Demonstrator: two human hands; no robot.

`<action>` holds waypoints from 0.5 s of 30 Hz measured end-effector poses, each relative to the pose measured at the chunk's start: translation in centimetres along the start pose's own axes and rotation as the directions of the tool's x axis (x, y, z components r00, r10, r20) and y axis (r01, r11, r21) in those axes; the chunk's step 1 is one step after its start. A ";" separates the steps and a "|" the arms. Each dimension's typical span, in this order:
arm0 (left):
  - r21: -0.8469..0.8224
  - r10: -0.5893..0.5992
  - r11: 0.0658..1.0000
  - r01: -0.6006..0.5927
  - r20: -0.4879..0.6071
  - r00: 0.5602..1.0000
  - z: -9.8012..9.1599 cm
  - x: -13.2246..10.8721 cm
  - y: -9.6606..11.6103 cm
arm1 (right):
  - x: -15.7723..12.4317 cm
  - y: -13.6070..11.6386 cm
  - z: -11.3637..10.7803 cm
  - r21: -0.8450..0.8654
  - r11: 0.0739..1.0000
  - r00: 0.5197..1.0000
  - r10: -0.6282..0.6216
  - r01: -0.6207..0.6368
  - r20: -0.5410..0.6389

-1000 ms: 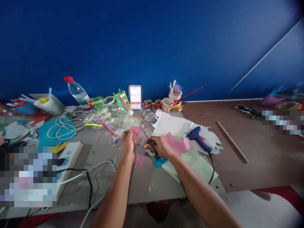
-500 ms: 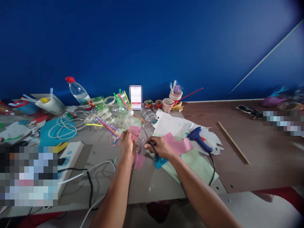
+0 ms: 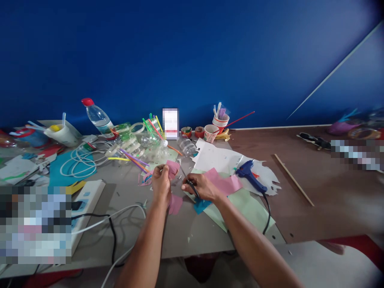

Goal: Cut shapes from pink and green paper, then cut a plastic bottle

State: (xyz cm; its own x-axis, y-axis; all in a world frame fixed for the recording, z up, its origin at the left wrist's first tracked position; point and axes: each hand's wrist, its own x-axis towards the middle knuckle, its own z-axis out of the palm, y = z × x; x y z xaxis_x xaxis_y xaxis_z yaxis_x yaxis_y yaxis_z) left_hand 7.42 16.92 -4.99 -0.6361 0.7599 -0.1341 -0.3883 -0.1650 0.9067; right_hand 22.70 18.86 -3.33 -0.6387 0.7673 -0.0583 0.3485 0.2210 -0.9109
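Note:
My left hand [image 3: 161, 182] is closed on a small piece of pink paper [image 3: 173, 169], pinched between thumb and fingers above the table. My right hand [image 3: 199, 186] grips a pair of scissors [image 3: 192, 188], its blades pointing up and away beside the paper. A loose pink paper scrap [image 3: 175, 204] lies below the hands. Close to my right hand are a blue paper scrap [image 3: 201, 205] and a larger pink paper sheet [image 3: 223, 182], which rests over light green paper [image 3: 243, 208].
A blue glue gun [image 3: 251, 176] lies on torn white paper [image 3: 216, 155] to the right. Beyond it is a wooden stick [image 3: 294, 180]. Cut plastic bottles and drinking straws [image 3: 135, 160] crowd the back left. A white power strip [image 3: 90, 204] with cables sits at the left.
The pink paper in my left hand has tilted. A thin pink strip that hung between the hands no longer shows there. My right hand and the scissors have barely moved.

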 end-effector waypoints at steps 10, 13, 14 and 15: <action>0.094 0.033 0.995 -0.035 0.024 0.999 0.0 -0.3 0.3 | 0.0 0.1 -0.1 0.042 0.999 1.000 -0.008 0.009 -0.011; -0.053 -0.024 0.998 0.026 0.046 0.999 0.2 -0.3 0.4 | 0.0 0.1 -0.1 0.066 0.998 1.000 -0.010 0.010 -0.010; -0.096 -0.049 0.994 0.055 0.062 0.997 0.2 -0.3 0.4 | 0.0 0.0 -0.1 0.071 0.997 1.000 -0.007 0.008 -0.010; -0.127 -0.074 0.988 0.083 0.079 0.994 0.3 -0.3 0.4 | 0.0 -0.1 -0.1 0.077 0.997 1.000 -0.005 0.006 -0.013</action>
State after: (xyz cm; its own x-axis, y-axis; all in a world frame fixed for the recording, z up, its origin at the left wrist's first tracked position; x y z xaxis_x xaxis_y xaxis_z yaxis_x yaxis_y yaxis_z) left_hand 7.64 16.80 -4.46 -0.5512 0.8172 -0.1685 -0.5216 -0.1799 0.8340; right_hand 22.75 18.86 -3.23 -0.6315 0.7739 -0.0481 0.2910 0.1790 -0.9398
